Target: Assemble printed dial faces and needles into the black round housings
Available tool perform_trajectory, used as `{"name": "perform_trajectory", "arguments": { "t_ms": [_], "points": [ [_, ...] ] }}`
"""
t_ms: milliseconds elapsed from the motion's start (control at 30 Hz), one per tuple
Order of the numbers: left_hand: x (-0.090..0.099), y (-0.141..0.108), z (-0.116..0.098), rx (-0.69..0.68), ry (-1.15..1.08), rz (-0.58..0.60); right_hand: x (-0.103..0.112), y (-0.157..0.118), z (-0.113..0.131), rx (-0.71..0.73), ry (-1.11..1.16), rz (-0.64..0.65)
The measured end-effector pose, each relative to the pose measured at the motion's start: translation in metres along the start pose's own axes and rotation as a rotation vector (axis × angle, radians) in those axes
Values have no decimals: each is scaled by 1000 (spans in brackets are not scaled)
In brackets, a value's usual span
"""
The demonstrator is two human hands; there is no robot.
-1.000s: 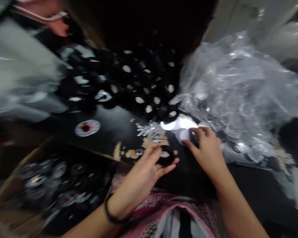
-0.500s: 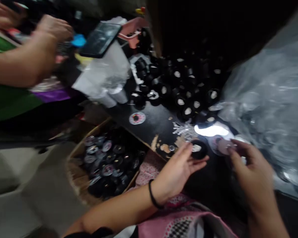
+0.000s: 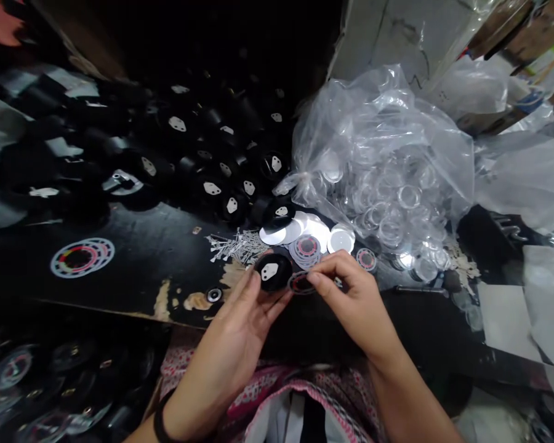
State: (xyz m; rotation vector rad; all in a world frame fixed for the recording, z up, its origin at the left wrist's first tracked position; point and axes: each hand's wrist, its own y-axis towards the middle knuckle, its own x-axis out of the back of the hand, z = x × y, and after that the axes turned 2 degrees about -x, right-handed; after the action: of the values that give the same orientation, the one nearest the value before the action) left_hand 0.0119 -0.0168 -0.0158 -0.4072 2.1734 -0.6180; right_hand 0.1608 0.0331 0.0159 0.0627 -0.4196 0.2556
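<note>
My left hand [image 3: 247, 314] holds a round black housing [image 3: 273, 271] with a white oval plate inside, its fingers curled under and around it. Between thumb and index finger, my right hand [image 3: 346, 292] pinches a printed dial disc [image 3: 301, 283], close to the housing's right side. Just behind my hands lie a stack of printed dials [image 3: 307, 247] and overlapping shiny silver discs [image 3: 316, 227]. To their left is a pile of small pale stems [image 3: 235, 245]. Another black housing [image 3: 279, 212] rests beside the silver discs.
Many black housings [image 3: 178, 124] fill the back left. A plastic bag of clear round covers [image 3: 388, 178] stands at right. Two overlapping dials [image 3: 82, 257] lie on the black table [image 3: 138, 271]. Assembled round pieces [image 3: 69, 391] are at lower left; a white card [image 3: 508, 320] lies right.
The view has swung right, leaving the other person's arms out of frame. My right hand has come nearer the housing in my left hand, and the dial it pinches now shows clearly.
</note>
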Motion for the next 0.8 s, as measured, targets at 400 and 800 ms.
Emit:
{"name": "perform_trajectory", "arguments": {
  "t_ms": [400,800],
  "points": [
    [9,-2,10,-99,234,94,-10,4,6,-395,326,110],
    [22,-4,14,-133,399,165,-8,-2,3,-314,26,95]
  ]
}}
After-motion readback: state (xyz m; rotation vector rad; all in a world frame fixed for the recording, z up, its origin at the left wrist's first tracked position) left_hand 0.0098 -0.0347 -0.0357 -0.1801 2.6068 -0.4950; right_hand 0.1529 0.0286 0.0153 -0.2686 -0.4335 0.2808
